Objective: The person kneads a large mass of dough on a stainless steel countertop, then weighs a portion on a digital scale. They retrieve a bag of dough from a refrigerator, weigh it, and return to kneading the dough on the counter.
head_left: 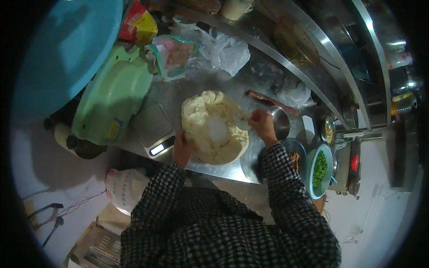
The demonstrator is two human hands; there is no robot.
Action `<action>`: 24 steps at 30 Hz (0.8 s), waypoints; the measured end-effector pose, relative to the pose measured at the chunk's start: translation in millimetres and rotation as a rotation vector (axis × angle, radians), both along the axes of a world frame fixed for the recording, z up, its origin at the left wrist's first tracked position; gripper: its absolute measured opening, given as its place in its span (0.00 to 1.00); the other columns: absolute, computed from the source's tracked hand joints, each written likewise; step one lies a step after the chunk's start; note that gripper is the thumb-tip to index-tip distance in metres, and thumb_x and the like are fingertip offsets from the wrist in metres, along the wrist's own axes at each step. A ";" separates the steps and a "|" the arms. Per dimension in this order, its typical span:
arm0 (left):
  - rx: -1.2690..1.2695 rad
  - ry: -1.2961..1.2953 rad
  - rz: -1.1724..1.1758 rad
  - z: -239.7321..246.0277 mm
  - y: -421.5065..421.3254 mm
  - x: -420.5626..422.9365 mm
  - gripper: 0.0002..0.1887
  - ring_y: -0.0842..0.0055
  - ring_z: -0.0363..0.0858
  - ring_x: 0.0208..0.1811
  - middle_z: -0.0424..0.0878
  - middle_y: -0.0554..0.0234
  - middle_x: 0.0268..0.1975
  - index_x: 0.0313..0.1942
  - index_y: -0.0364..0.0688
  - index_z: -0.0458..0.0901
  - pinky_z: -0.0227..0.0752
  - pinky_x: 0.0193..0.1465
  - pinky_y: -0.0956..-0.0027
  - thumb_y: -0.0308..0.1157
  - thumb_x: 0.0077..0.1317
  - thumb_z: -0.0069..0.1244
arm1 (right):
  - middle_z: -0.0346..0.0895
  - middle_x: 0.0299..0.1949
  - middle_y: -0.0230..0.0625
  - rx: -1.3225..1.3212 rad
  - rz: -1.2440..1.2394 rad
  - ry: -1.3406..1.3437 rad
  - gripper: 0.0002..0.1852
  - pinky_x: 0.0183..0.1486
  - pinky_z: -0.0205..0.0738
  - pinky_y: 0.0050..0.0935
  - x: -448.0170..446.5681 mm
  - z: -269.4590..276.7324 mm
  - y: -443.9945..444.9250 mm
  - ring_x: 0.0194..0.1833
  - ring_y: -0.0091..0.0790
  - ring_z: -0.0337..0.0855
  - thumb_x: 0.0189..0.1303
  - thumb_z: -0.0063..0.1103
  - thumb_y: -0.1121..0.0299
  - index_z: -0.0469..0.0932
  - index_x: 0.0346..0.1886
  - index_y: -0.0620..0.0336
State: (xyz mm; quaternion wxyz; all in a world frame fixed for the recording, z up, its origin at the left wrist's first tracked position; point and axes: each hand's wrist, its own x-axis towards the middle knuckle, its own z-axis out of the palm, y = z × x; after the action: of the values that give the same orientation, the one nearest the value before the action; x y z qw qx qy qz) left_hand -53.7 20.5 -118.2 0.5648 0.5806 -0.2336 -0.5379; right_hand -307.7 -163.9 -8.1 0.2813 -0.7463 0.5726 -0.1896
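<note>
A round basin (pixel 218 160) holds pale yellow flour or crumbly dough (pixel 204 107), with a patch of white powder (pixel 217 129) in its middle. At the basin's left edge, my left hand (pixel 183 149) grips the rim. My right hand (pixel 263 124) is at the right side, its fingers closed on a small translucent thing (pixel 242 121) over the edge of the basin; what it is cannot be made out. A digital kitchen scale (pixel 152 129) with a lit display lies left of the basin. Just beyond my right hand stands a steel bowl (pixel 281 122).
Green plastic tubs (pixel 110 87) and a large blue basin (pixel 73 57) stand at left. Plastic bags (pixel 224 50) lie behind. A wooden stick (pixel 271 102) rests at back right, near metal shelf rails (pixel 285 62). Chopped greens fill a light-blue bowl (pixel 311 191) at right.
</note>
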 end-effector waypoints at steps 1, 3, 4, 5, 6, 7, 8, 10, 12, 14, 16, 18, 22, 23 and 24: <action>0.020 -0.006 -0.025 0.9 -0.1 2.5 0.23 0.76 0.78 0.45 0.78 0.57 0.49 0.64 0.35 0.66 0.76 0.49 0.68 0.31 0.71 0.48 | 0.83 0.31 0.46 -0.019 -0.010 0.034 0.15 0.38 0.78 0.39 -4.9 0.9 -6.3 0.33 0.46 0.84 0.49 0.72 0.65 0.81 0.37 0.64; 0.023 -0.043 -0.097 4.2 1.7 8.1 0.24 0.70 0.80 0.47 0.79 0.53 0.51 0.65 0.35 0.65 0.76 0.49 0.65 0.33 0.71 0.48 | 0.84 0.30 0.46 -0.095 -0.015 0.121 0.13 0.37 0.78 0.38 -8.0 3.2 -17.3 0.32 0.44 0.85 0.50 0.71 0.67 0.82 0.35 0.64; -0.031 -0.068 -0.113 6.7 3.4 11.1 0.25 0.67 0.81 0.48 0.79 0.51 0.52 0.65 0.34 0.65 0.76 0.50 0.63 0.34 0.71 0.49 | 0.84 0.30 0.46 -0.152 -0.002 0.170 0.11 0.37 0.78 0.38 -7.0 5.8 -20.9 0.31 0.44 0.85 0.50 0.71 0.68 0.82 0.34 0.64; 0.073 -0.150 -0.182 10.1 5.7 13.9 0.25 0.65 0.80 0.49 0.78 0.50 0.53 0.65 0.34 0.65 0.76 0.51 0.62 0.35 0.72 0.48 | 0.84 0.30 0.46 -0.171 -0.009 0.242 0.10 0.37 0.78 0.38 -1.8 8.5 -25.2 0.31 0.43 0.85 0.51 0.70 0.69 0.83 0.33 0.64; 0.121 -0.237 -0.249 13.9 7.9 16.8 0.26 0.63 0.79 0.51 0.77 0.48 0.55 0.65 0.34 0.65 0.75 0.52 0.61 0.37 0.72 0.48 | 0.83 0.28 0.46 0.008 -0.110 0.089 0.09 0.37 0.78 0.38 3.4 14.0 -28.9 0.30 0.41 0.85 0.52 0.68 0.71 0.81 0.34 0.67; 0.211 -0.332 -0.312 18.3 10.2 19.2 0.26 0.62 0.79 0.52 0.76 0.47 0.56 0.65 0.34 0.65 0.74 0.54 0.60 0.38 0.72 0.48 | 0.83 0.27 0.45 -0.101 -0.042 0.057 0.10 0.35 0.78 0.37 12.6 19.1 -32.6 0.29 0.39 0.85 0.52 0.68 0.71 0.81 0.34 0.67; 0.147 -0.344 -0.275 22.8 11.7 21.6 0.27 0.60 0.78 0.54 0.75 0.46 0.57 0.65 0.34 0.65 0.73 0.55 0.59 0.39 0.72 0.48 | 0.82 0.27 0.44 -0.182 -0.007 0.051 0.11 0.34 0.78 0.36 21.7 26.8 -37.2 0.28 0.37 0.84 0.52 0.69 0.71 0.81 0.35 0.68; 0.119 -0.382 -0.228 32.1 11.8 24.6 0.28 0.57 0.76 0.57 0.74 0.44 0.58 0.64 0.33 0.66 0.72 0.58 0.58 0.41 0.71 0.49 | 0.79 0.23 0.39 -0.083 -0.017 -0.209 0.12 0.26 0.74 0.28 46.9 43.7 -48.1 0.23 0.27 0.79 0.56 0.69 0.69 0.79 0.34 0.69; 0.029 -0.471 -0.176 41.0 6.8 27.4 0.28 0.57 0.74 0.60 0.72 0.43 0.60 0.64 0.34 0.66 0.71 0.59 0.58 0.41 0.70 0.50 | 0.79 0.23 0.37 0.173 0.084 -0.470 0.12 0.22 0.72 0.25 86.2 56.2 -61.6 0.23 0.24 0.78 0.58 0.68 0.67 0.79 0.33 0.68; 0.002 -0.521 -0.162 48.2 -1.0 29.0 0.27 0.57 0.73 0.61 0.72 0.43 0.61 0.64 0.34 0.66 0.71 0.59 0.58 0.39 0.70 0.51 | 0.77 0.22 0.35 0.328 0.106 -0.548 0.12 0.20 0.69 0.25 133.4 64.1 -76.9 0.21 0.24 0.76 0.61 0.66 0.67 0.78 0.33 0.68; 0.031 -0.523 -0.142 52.3 -9.1 28.8 0.26 0.57 0.74 0.61 0.73 0.44 0.61 0.64 0.36 0.66 0.72 0.59 0.58 0.37 0.70 0.51 | 0.76 0.20 0.34 0.376 0.158 -0.545 0.13 0.20 0.68 0.27 192.7 61.0 -94.1 0.20 0.25 0.75 0.63 0.65 0.65 0.78 0.33 0.67; 0.133 -0.591 -0.114 50.5 -17.5 27.3 0.26 0.57 0.75 0.60 0.74 0.46 0.60 0.64 0.38 0.68 0.72 0.59 0.58 0.35 0.69 0.51 | 0.77 0.19 0.35 0.384 0.267 -0.617 0.14 0.21 0.70 0.27 242.1 51.8 -105.8 0.19 0.25 0.76 0.63 0.64 0.64 0.78 0.32 0.68; -0.051 -0.863 0.038 26.1 -46.8 29.2 0.28 0.57 0.76 0.60 0.74 0.47 0.62 0.63 0.40 0.69 0.72 0.60 0.56 0.39 0.66 0.55 | 0.79 0.22 0.37 0.338 0.404 -0.605 0.17 0.23 0.72 0.30 236.6 37.8 -125.9 0.20 0.26 0.78 0.63 0.62 0.60 0.80 0.32 0.69; -0.124 -1.039 0.059 16.1 -60.6 34.0 0.28 0.57 0.76 0.61 0.74 0.46 0.62 0.63 0.40 0.69 0.71 0.60 0.55 0.40 0.66 0.55 | 0.81 0.24 0.37 0.365 0.313 -0.543 0.18 0.26 0.74 0.32 214.7 33.0 -128.4 0.22 0.30 0.80 0.63 0.63 0.59 0.80 0.33 0.69; -0.083 -1.094 0.042 5.4 -74.3 38.3 0.27 0.57 0.76 0.59 0.74 0.46 0.60 0.62 0.39 0.70 0.71 0.59 0.54 0.41 0.66 0.55 | 0.82 0.25 0.38 0.345 0.333 -0.595 0.18 0.29 0.76 0.35 181.4 28.0 -128.5 0.24 0.34 0.82 0.63 0.63 0.58 0.80 0.34 0.69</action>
State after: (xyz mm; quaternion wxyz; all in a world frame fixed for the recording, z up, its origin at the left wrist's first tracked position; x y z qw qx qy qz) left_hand -15.3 -53.8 -112.8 0.3940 0.7572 -0.5027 -0.1367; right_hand -126.3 -292.3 19.9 0.5836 -0.6832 0.3603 -0.2507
